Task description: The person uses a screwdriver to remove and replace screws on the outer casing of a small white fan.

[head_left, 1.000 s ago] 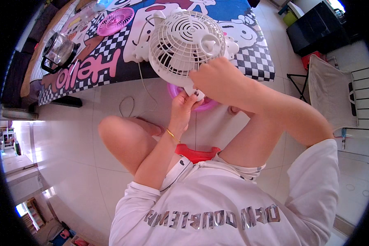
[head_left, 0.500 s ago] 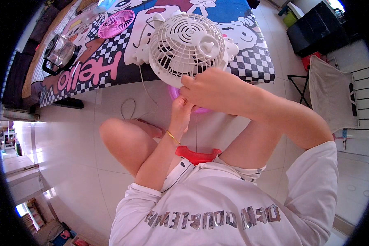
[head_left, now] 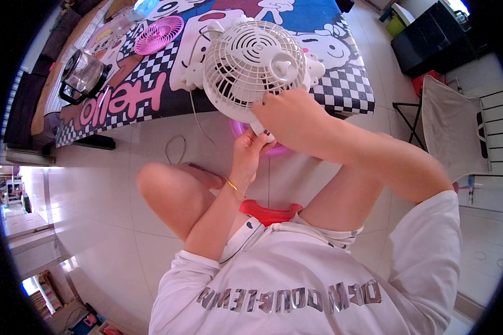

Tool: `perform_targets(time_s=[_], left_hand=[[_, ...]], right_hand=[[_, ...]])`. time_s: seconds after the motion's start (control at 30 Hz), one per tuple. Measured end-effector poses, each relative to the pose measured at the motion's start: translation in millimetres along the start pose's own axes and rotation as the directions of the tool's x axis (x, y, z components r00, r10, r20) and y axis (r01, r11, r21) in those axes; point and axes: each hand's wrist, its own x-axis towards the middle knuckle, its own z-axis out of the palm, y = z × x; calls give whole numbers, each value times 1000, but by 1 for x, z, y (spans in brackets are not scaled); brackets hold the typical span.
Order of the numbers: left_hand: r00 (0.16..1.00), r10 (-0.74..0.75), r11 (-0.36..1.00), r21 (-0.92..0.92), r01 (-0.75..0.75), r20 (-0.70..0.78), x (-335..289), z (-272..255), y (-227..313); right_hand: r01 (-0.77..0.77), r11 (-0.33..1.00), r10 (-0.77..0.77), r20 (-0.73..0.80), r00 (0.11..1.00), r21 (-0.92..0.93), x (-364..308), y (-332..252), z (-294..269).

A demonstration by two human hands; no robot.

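A white electric fan (head_left: 235, 67) with a round slatted guard and a raised knob rests at the table's near edge, its lower part overhanging toward me. A short white stem juts from its near side, and my left hand (head_left: 247, 153) is closed around the end of it. Beside it, my right hand (head_left: 290, 117) curls its fingers over the guard's lower rim, its fingertips partly hidden. A pale cord hangs down from the fan on the left. On the table to the far left lies a pink round grille (head_left: 159, 34).
The table bears a patterned cloth (head_left: 346, 92). A glass jug with a black handle (head_left: 84, 75) stands at its left. Beneath the fan is a purple round object (head_left: 279, 149), partly hidden. A red stool (head_left: 268, 213) is under me; a folding chair (head_left: 452, 128) stands right.
My right hand has moved up and slightly right, away from my left hand, onto the guard's rim. The white stem in my left hand now shows.
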Motion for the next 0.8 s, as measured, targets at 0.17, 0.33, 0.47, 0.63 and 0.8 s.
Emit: perform_targets(time_s=[0.17, 0.33, 0.47, 0.63, 0.8], left_hand=[[998, 59, 998, 18, -59, 16, -1, -3, -3], [998, 43, 999, 7, -43, 38, 4, -5, -4], [999, 41, 999, -36, -40, 33, 5, -3, -5], [998, 33, 999, -16, -32, 58, 9, -10, -11], [998, 38, 999, -28, -36, 57, 7, -9, -9]], right_hand=[[367, 913, -383, -68, 921, -180, -7, 0, -2], [399, 906, -383, 124, 915, -144, 2, 8, -12], [181, 980, -173, 94, 980, -79, 1, 13, -10], [-33, 999, 32, 212, 977, -2, 5, 11, -12], [185, 971, -182, 35, 983, -151, 0, 7, 0]])
